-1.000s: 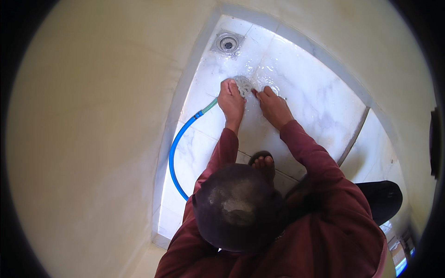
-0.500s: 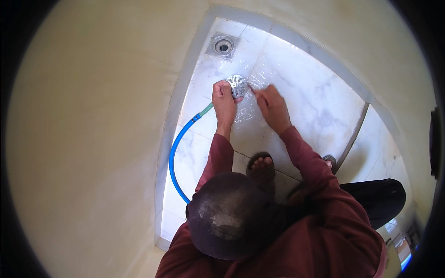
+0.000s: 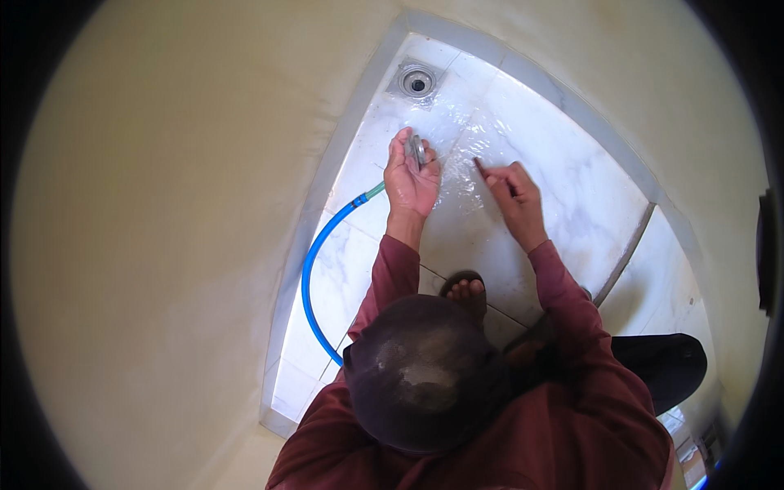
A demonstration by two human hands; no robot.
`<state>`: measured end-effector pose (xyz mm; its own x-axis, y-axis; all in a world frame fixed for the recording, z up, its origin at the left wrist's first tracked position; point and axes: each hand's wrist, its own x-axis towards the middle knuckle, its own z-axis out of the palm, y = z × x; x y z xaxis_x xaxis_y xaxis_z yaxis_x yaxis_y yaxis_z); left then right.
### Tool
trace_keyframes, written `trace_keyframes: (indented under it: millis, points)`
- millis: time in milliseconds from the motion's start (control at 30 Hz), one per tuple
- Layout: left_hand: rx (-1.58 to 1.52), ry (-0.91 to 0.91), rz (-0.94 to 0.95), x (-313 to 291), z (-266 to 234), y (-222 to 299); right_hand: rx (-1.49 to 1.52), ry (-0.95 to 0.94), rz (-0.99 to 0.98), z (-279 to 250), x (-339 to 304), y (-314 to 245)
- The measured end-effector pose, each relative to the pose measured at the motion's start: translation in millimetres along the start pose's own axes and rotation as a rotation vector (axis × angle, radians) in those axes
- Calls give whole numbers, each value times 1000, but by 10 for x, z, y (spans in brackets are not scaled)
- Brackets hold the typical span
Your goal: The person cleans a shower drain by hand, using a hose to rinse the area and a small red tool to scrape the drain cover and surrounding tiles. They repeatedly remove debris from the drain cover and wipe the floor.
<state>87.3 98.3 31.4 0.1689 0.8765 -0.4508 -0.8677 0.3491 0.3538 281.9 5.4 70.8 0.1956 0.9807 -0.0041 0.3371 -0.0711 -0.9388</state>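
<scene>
A round silver drain cover (image 3: 417,152) is tipped on edge in my left hand (image 3: 414,181), palm up, with the fingers curled around it. A blue hose (image 3: 308,273) with a green end piece (image 3: 375,190) runs to that hand's wrist. The green piece's end is hidden behind the hand, so whether I grip it cannot be told. My right hand (image 3: 519,201), apart from the cover, pinches a thin dark reddish-brown stick-like tool (image 3: 480,167), its kind too small to make out. Beyond both hands lies the open floor drain (image 3: 418,82) in its square metal frame.
Water (image 3: 465,175) spreads over the white marbled floor tiles (image 3: 563,188) between my hands. A grey tile border (image 3: 343,131) meets the beige wall (image 3: 188,204) at left. My sandalled foot (image 3: 465,290) is close below. A raised floor ledge (image 3: 627,255) crosses at right.
My left hand has turned palm up, tilting the drain cover from face-up onto its edge. My right hand with the tool has drawn away to the right. The whole view has shifted slightly.
</scene>
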Motion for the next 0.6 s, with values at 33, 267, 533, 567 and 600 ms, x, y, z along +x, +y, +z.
trace_keyframes:
  millis: [33, 267, 533, 567, 600]
  points:
    - [-102, -51, -85, -40, 129, 22, 44, 68, 22, -55, 84, -72]
    - [-279, -347, -178, -173, 365, 55, -28, 26, -234, 156, 260, -866]
    - [-46, -319, -51, -253, 481, 111, -358, -56, -518, 446, 170, -946]
    - [-23, -328, -63, -270, 474, 126, -345, -45, -453, 379, 187, -965]
    - [-3, -337, -78, -297, 505, 125, -338, -35, -386, 266, 204, -1000]
